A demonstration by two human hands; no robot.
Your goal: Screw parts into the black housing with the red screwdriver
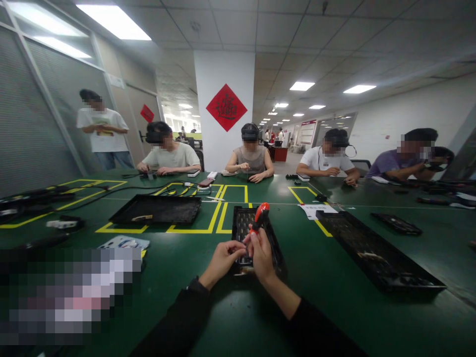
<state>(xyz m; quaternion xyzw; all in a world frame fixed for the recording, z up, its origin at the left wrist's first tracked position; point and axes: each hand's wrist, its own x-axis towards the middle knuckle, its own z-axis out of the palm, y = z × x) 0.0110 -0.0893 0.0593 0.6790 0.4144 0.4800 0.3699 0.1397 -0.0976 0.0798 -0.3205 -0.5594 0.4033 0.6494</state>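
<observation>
Although the screwdriver (262, 213) is partly hidden | right fingers (260, 241) grasp it | left fingers (235, 245) bunched, contents impossible to tell

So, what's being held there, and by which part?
A red-and-black tool, in the right grip, by the lower end of its handle. Whether the left grip holds anything is unclear.

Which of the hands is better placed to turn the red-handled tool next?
Probably the right hand: it grips the red-handled tool over the black tray, while the left hand sits beside it, off the handle.
</observation>
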